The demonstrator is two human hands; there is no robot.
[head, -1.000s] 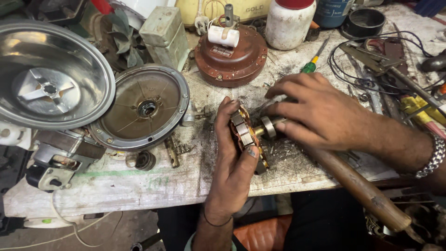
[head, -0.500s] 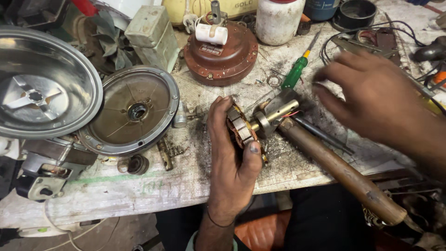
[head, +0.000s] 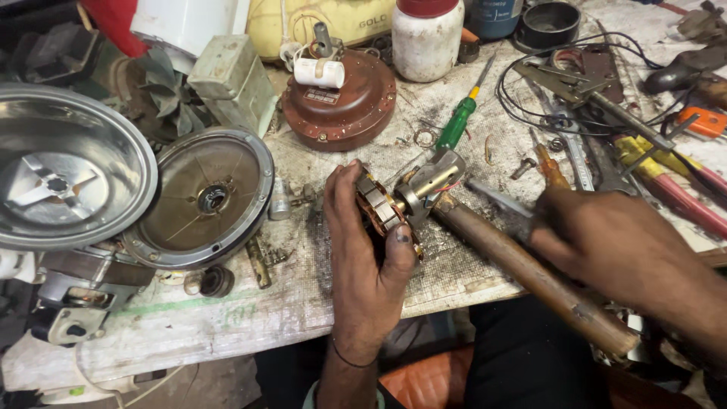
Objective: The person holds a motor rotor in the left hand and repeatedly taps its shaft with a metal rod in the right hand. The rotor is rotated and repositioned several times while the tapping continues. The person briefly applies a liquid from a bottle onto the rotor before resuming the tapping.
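While my left hand [head: 367,250] clamps the motor armature [head: 382,212] on the desk [head: 288,303], my right hand [head: 606,242] grips the hammer [head: 515,257]; I'd tap squarely, keeping fingers clear.

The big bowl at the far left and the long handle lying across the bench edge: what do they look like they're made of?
The bowl looks like polished steel: bright, mirror-like, with reflections across its inside. The long handle looks like bare wood, brown, dull and worn, chipped near its end. The part in the left hand shows coppery windings, probably copper wire.

Green screwdriver handle [head: 456,126]; brown motor cover [head: 341,102]; white jar [head: 426,39].
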